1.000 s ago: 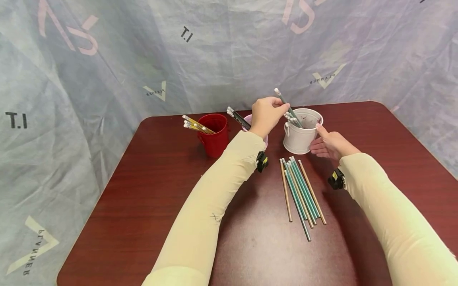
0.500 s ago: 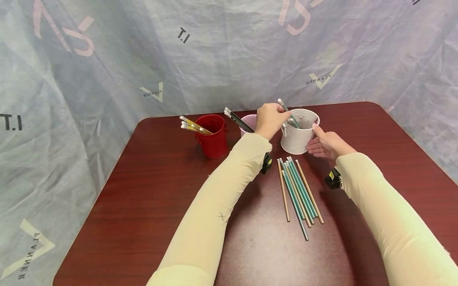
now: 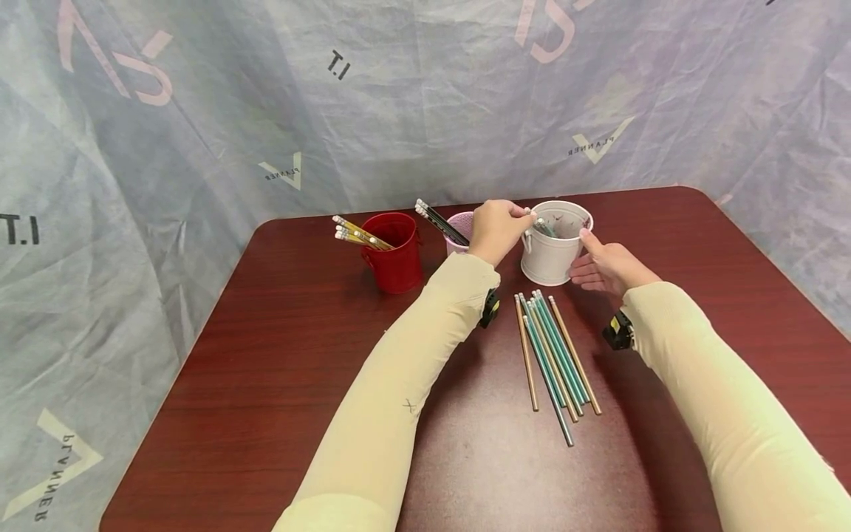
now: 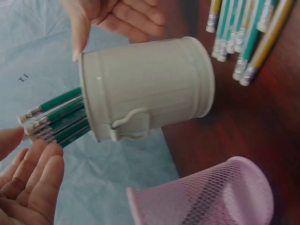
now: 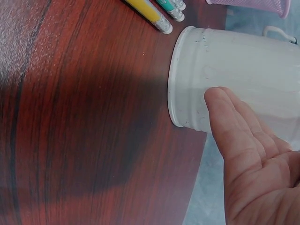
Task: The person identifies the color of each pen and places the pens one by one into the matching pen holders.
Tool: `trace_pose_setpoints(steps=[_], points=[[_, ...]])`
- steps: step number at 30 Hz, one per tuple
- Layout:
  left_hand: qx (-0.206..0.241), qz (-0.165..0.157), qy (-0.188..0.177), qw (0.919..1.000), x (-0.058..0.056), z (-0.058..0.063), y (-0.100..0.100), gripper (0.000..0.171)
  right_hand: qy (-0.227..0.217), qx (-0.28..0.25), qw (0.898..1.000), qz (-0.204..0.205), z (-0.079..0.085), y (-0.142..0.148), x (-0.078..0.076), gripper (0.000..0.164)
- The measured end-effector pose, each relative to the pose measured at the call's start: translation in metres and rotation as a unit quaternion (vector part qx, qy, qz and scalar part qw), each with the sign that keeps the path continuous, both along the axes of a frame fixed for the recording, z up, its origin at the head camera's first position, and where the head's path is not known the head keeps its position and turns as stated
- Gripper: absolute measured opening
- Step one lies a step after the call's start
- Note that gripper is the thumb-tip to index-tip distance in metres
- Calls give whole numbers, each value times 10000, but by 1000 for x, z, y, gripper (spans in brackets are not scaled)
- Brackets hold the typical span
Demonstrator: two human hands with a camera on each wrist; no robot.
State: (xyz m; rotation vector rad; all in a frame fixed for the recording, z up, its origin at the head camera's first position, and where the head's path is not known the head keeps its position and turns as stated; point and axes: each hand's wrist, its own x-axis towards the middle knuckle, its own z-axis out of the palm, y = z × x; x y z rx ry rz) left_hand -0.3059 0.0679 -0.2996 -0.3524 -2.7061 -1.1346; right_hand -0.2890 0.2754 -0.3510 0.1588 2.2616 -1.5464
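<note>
A white metal bucket [image 3: 552, 260] with side handles stands upright at the back right of the table. Several green pencils [image 4: 62, 105] lean in it, their white eraser ends sticking out past the rim in the left wrist view. At those ends my left hand [image 3: 493, 230] pinches one green pencil between thumb and fingertips, low by the rim. My right hand [image 3: 614, 266] steadies the bucket's right side, thumb at the rim and fingers straight. In front of the bucket lie several loose green and gold-coloured pencils [image 3: 555, 358], erasers toward the back.
A pink mesh cup [image 4: 187, 197] with black pencils [image 3: 440, 222] stands left of the white bucket, partly behind my left hand. Farther left is a red bucket [image 3: 401, 270] holding yellow pencils [image 3: 362, 235]. A grey printed cloth [image 3: 412, 111] hangs behind the table.
The left hand has lowered its green pencil into the white bucket, so the eraser end now sits near the rim. The right hand stays at the bucket. The head view has shifted slightly.
</note>
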Motion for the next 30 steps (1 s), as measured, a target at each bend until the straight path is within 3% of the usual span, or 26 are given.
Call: trace_pose_setpoints(steps=[3,6,10,14,16,20,26,30], points=[[-197,-256,-443,9985,2,-11,-2,19,-24,-45,10000,-1,0,0,-1,91],[-639,-586,-1170,9893,6,-29,-3,22,-44,-83,10000,-20,1,0,-1,91],[-1918,-991,-1720,9611,17,-56,-1,25,-71,-101,9999,-30,1,0,0,90],[-3103,-1204,-1683,9279,31,-77,3,25,-54,-113,9999,-12,1,0,1,89],[-3353,-1216,-1591,9206,36,-83,5,23,-34,-122,9999,0,2,-1,1,90],[-3498,-1267,-1498,9161,43,-87,6,20,-4,-136,9999,7,2,-2,2,89],[-3572,-1574,-1767,9036,48,-87,-3,28,-16,-110,9999,18,1,-2,1,90],[-2806,-1761,-2627,9062,48,-89,-13,30,-28,-111,9999,34,0,-2,0,90]])
